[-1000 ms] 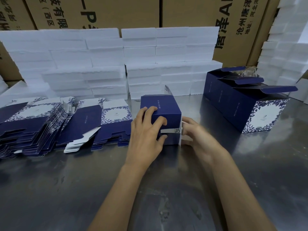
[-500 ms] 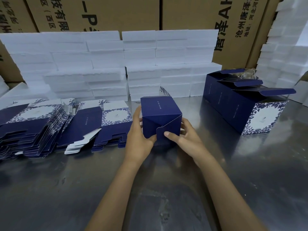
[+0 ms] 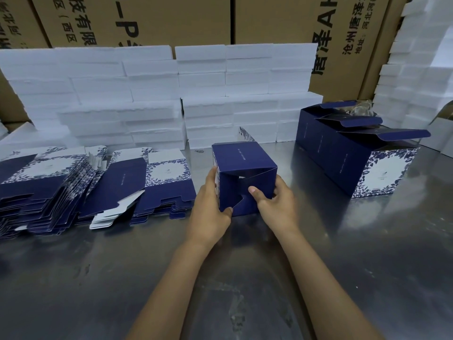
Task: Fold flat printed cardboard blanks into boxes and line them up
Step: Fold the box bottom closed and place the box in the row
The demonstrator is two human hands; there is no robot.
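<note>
Both hands (image 3: 245, 202) gripping box (image 3: 245, 177) – steel table (image 3: 367, 266) (scuffed), foam stacks (image 3: 152, 99) behind

Steel bench (image 3: 98, 278): flat blanks (image 3: 61, 192) left, half-folded box (image 3: 242, 168) centre, finished boxes (image 3: 355, 163) right, foam blocks (image 3: 171, 99) behind.

1. Left brown carton (image 3: 152, 18): "技有限", "(西区", big "–P", all cut off.
2. Right brown carton (image 3: 306, 25): "唐泽", "AH", "沧州唐泽", "地址: 河北河…", rotated, cut off.
3. Navy box (image 3: 242, 160) and blanks (image 3: 122, 185): small white print, too tiny to read.
</note>
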